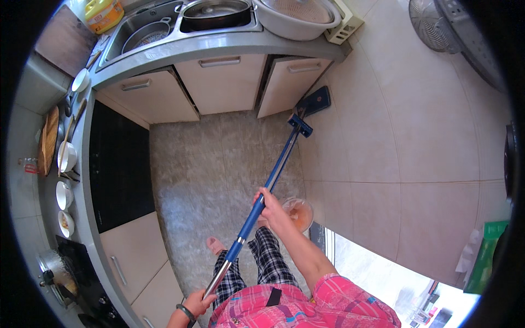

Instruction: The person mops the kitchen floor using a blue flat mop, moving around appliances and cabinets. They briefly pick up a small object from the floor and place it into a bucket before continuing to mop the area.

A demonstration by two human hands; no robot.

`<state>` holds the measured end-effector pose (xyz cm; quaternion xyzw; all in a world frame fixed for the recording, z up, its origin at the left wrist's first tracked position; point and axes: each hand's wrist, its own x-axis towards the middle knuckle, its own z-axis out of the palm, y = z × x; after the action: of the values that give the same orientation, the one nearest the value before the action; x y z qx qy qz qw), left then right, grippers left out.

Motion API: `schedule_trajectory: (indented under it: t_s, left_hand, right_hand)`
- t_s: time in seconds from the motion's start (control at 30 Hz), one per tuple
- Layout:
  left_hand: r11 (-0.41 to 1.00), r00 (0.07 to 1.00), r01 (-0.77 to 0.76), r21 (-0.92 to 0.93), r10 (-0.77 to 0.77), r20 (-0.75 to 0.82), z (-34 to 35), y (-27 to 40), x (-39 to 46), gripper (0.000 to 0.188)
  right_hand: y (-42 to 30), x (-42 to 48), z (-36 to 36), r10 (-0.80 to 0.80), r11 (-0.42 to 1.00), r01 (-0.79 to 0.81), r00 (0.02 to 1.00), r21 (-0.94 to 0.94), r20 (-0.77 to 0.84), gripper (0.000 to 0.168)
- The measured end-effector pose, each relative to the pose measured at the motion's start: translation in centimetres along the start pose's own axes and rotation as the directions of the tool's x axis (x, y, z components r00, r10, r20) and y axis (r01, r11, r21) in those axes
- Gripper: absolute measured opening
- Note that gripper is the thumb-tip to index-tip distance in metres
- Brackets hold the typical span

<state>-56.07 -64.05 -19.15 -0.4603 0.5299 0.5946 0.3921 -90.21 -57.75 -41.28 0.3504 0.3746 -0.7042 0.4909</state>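
Note:
A mop with a blue and silver handle (pixel 253 215) runs diagonally from the bottom centre to the far right corner of the floor. My left hand (pixel 199 302), with a dark bangle at the wrist, grips the silver lower end of the handle. Further up, my right hand (pixel 268 203) is closed around the blue part. A blue head fitting (pixel 300 125) ends the handle near the tiled wall, beside the right cabinet door. Whatever lies under the fitting is hard to make out. Just beyond it a dark blue flat object (pixel 318 101) leans at the wall.
A lined waste bin (pixel 298 214) with orange-brown contents stands by the right wall, near my feet in pink slippers (pixel 215 245). Cabinet doors (pixel 221 84) under the sink counter stand slightly ajar. White bowls (pixel 64 195) line the left counter. A fan (pixel 434 26) is at the upper right.

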Motion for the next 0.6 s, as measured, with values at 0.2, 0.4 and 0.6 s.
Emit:
schedule_trajectory:
  t_s: [0.2,0.4,0.6]
  left_hand:
    - [0.965,0.964,-0.257,0.046,0.259,-0.057,1.7,-8.7,-3.0,0.036]
    - [0.998,0.997,0.017,-0.066,-0.011,0.078,1.4,-5.5,-2.4,0.032]
    - [0.964,0.993,0.04,-0.262,-0.008,0.12,3.4,1.6,2.6,0.031]
  right_hand:
    - [2.8,-10.6,1.7,-0.153,0.972,0.164,0.985,-0.166,0.073,0.01]
    - [2.8,-10.7,2.2,-0.205,0.947,0.209,0.978,-0.245,0.042,0.008]
    - [-1.3,0.2,-1.4,-0.164,0.938,0.108,0.975,-0.328,-0.149,0.014]
